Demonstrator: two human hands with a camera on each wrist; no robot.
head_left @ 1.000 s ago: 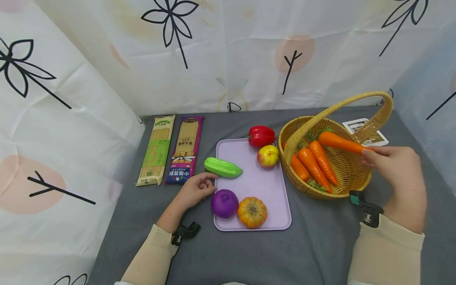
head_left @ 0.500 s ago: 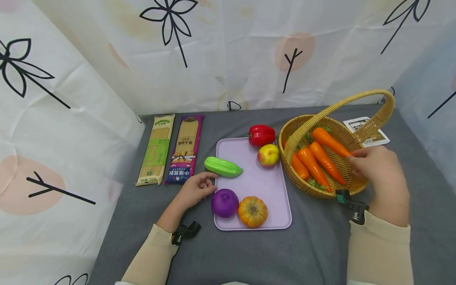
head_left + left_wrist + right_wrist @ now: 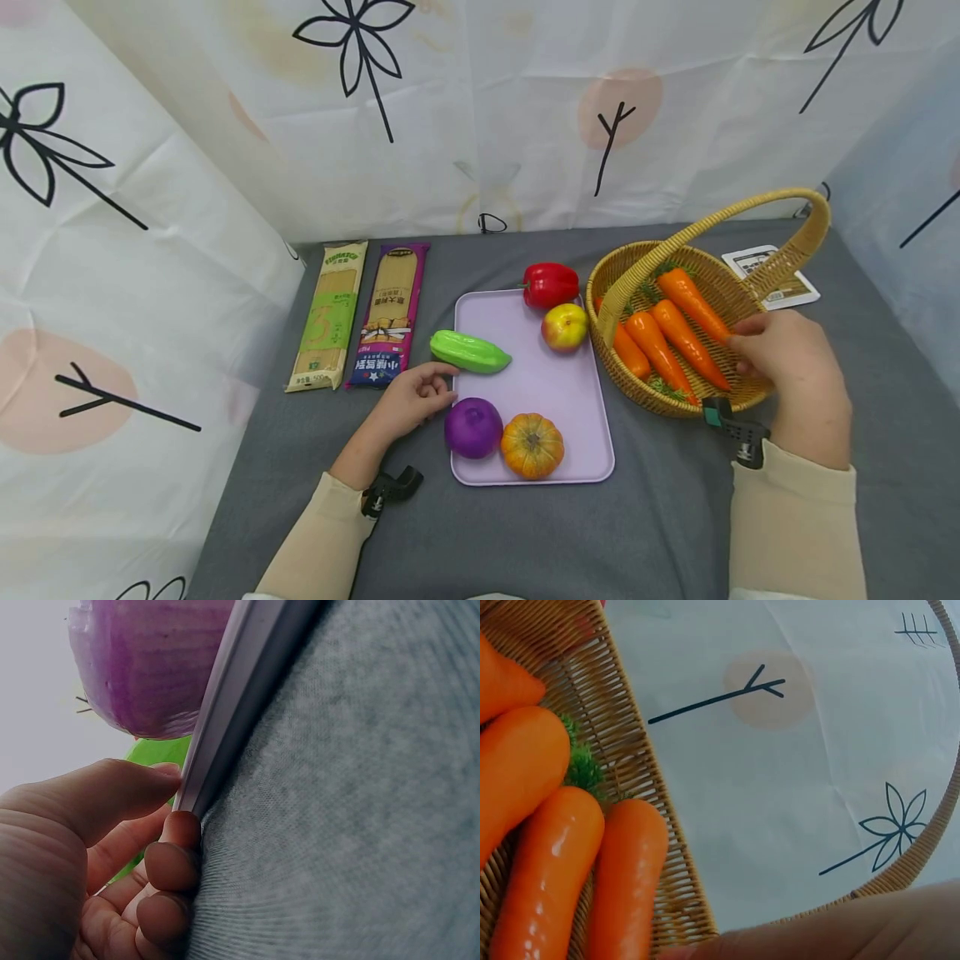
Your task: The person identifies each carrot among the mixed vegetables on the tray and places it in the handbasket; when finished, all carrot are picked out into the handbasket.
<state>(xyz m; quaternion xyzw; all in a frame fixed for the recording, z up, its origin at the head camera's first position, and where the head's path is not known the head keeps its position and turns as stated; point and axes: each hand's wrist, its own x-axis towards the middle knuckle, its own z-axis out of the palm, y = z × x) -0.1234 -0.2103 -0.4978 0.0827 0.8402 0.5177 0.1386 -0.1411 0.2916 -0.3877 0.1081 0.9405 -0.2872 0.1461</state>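
Note:
My right hand (image 3: 787,358) reaches over the right rim of the wicker basket (image 3: 615,375) and pinches the tip of a carrot (image 3: 693,302). That carrot lies slanted beside several other carrots (image 3: 681,337), their green tops partly showing. In the right wrist view, the hand (image 3: 840,930) runs along the bottom edge, with its fingertips hidden. My left hand (image 3: 412,400) is at the left edge of the lilac tray (image 3: 536,383). In the left wrist view, thumb and curled fingers pinch the tray's rim (image 3: 217,712), just beside a purple round vegetable (image 3: 150,667).
A green vegetable (image 3: 470,352) lies across the tray's left edge; a small pumpkin (image 3: 532,447) sits in front. Near the tray's back right are a red pepper (image 3: 551,286) and a yellow-red fruit (image 3: 565,327). Two noodle packs (image 3: 327,317) lie left. The basket's tall handle (image 3: 712,225) arches overhead.
My right hand has moved left and slightly down, lowering the carrot from above the basket's right side to lie with the other carrots. The left hand has stayed at the tray.

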